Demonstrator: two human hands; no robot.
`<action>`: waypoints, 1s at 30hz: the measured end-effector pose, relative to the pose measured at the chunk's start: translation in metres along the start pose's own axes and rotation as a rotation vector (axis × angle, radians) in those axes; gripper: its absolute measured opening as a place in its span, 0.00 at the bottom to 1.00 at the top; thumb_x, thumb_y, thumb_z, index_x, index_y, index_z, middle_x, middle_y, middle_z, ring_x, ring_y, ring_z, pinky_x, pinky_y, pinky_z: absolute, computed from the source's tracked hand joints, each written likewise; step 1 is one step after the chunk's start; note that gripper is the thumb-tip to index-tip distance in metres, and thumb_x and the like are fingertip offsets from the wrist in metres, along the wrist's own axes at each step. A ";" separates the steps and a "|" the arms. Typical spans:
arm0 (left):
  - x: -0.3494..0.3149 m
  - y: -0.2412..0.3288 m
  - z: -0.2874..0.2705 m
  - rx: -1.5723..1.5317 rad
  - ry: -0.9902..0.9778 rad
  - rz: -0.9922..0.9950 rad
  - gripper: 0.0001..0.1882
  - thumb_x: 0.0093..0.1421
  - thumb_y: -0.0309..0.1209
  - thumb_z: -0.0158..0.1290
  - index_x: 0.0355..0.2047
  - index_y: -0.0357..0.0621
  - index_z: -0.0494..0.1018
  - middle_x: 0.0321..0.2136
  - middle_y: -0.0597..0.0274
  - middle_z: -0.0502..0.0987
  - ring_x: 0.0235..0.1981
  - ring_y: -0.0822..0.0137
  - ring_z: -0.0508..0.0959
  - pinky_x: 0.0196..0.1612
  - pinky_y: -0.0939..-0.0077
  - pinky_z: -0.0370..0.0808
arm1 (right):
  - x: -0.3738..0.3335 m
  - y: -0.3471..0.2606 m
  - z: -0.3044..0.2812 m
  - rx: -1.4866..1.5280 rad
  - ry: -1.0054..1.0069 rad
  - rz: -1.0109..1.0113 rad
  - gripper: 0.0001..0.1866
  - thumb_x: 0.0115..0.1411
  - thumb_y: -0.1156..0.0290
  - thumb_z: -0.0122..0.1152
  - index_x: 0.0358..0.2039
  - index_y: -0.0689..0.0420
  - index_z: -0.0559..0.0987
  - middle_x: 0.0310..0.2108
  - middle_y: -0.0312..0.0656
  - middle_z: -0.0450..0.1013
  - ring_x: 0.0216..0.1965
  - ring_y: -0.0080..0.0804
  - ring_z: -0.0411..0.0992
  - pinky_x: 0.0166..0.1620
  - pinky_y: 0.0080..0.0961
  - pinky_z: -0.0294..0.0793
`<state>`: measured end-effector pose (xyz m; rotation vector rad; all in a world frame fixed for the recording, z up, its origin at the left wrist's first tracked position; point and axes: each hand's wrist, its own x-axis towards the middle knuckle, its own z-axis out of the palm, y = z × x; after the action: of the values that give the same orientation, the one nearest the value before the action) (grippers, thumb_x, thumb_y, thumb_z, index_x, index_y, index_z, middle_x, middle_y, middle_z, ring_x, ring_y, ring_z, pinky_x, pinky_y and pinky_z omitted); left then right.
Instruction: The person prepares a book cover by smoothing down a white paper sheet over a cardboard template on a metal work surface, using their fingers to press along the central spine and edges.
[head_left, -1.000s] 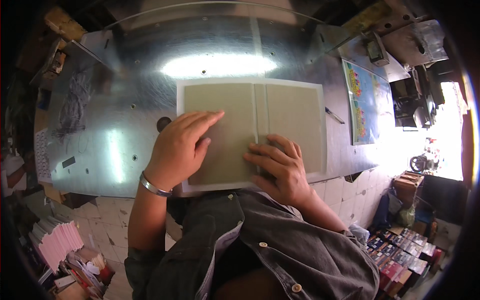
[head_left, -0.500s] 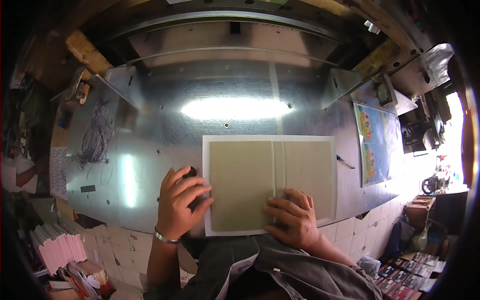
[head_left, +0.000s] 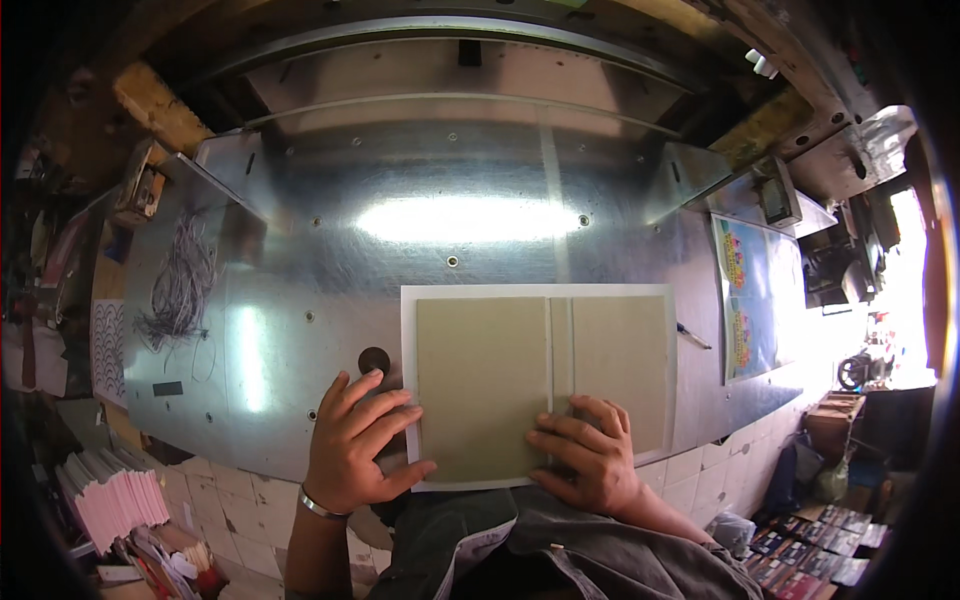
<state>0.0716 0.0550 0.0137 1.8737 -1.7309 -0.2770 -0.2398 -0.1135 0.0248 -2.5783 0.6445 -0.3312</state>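
Note:
Two grey-beige boards, a wide left board and a narrower right board, lie on a larger white sheet at the metal table's near edge. A thin strip runs between them. My left hand is open at the sheet's left edge, its fingers spread and its thumb over the left board's lower left corner. My right hand rests on the boards' lower part, across the strip, fingers loosely bent and holding nothing. A dark round disc sits just beyond my left fingertips.
The metal table has small round holes. Tangled grey strings lie on its left side. A pen is right of the boards, beside colourful printed sheets. Upright metal plates stand farther back. Pink-edged paper stacks are at lower left.
My left hand has slid down, and its thumb now lies over the board's corner. The dark disc shows more fully. The boards sit slightly lower in the picture, with my right hand still on them.

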 end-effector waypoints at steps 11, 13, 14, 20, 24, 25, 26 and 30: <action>0.012 -0.004 -0.007 0.021 -0.030 0.003 0.19 0.66 0.42 0.69 0.53 0.49 0.88 0.58 0.61 0.86 0.70 0.47 0.77 0.79 0.37 0.61 | 0.010 0.004 -0.005 -0.028 0.033 -0.025 0.29 0.51 0.59 0.83 0.56 0.46 0.91 0.63 0.35 0.83 0.69 0.52 0.71 0.70 0.52 0.67; 0.010 -0.009 -0.001 0.032 -0.017 0.005 0.17 0.66 0.41 0.69 0.52 0.50 0.88 0.58 0.63 0.86 0.69 0.49 0.77 0.78 0.35 0.62 | 0.010 0.005 -0.003 -0.018 0.030 -0.028 0.29 0.51 0.59 0.83 0.56 0.46 0.91 0.63 0.35 0.83 0.69 0.52 0.71 0.70 0.51 0.67; 0.010 -0.011 0.002 0.047 0.001 0.017 0.15 0.66 0.40 0.68 0.51 0.51 0.88 0.58 0.65 0.86 0.68 0.50 0.78 0.77 0.33 0.63 | 0.010 0.007 -0.002 -0.014 0.038 -0.032 0.29 0.51 0.59 0.83 0.56 0.46 0.91 0.63 0.35 0.83 0.69 0.52 0.71 0.71 0.51 0.67; 0.009 -0.009 0.011 0.048 0.080 0.017 0.16 0.63 0.44 0.72 0.47 0.52 0.89 0.56 0.68 0.86 0.66 0.52 0.79 0.77 0.36 0.64 | 0.008 0.007 -0.001 -0.029 0.045 -0.051 0.29 0.52 0.61 0.82 0.57 0.47 0.91 0.63 0.36 0.82 0.69 0.53 0.71 0.71 0.52 0.67; 0.009 -0.008 0.015 0.045 0.101 -0.009 0.19 0.58 0.43 0.77 0.46 0.52 0.89 0.56 0.67 0.87 0.69 0.51 0.78 0.79 0.38 0.62 | 0.008 0.007 -0.001 -0.027 0.056 -0.062 0.29 0.53 0.61 0.82 0.57 0.47 0.90 0.63 0.36 0.82 0.69 0.53 0.71 0.71 0.53 0.67; 0.009 -0.008 0.015 0.046 0.111 -0.008 0.19 0.58 0.43 0.77 0.46 0.52 0.89 0.56 0.67 0.87 0.69 0.51 0.78 0.79 0.38 0.62 | 0.009 0.006 -0.002 -0.017 0.050 -0.058 0.28 0.55 0.62 0.80 0.58 0.47 0.90 0.63 0.37 0.82 0.69 0.54 0.71 0.71 0.53 0.67; 0.009 -0.008 0.016 0.057 0.113 -0.010 0.19 0.58 0.43 0.77 0.46 0.52 0.89 0.57 0.67 0.87 0.70 0.51 0.78 0.80 0.38 0.62 | 0.009 0.006 -0.002 -0.007 0.044 -0.053 0.27 0.56 0.63 0.79 0.58 0.48 0.90 0.63 0.38 0.82 0.69 0.54 0.71 0.71 0.53 0.67; 0.011 -0.002 0.014 0.111 0.131 0.005 0.20 0.56 0.40 0.78 0.48 0.50 0.87 0.57 0.64 0.85 0.69 0.50 0.78 0.78 0.38 0.64 | 0.011 0.008 -0.004 -0.017 0.047 -0.074 0.25 0.60 0.65 0.76 0.59 0.48 0.89 0.64 0.39 0.82 0.69 0.55 0.70 0.72 0.53 0.67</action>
<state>0.0679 0.0403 0.0040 1.9196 -1.6926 -0.0553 -0.2348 -0.1266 0.0254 -2.6223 0.5718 -0.4131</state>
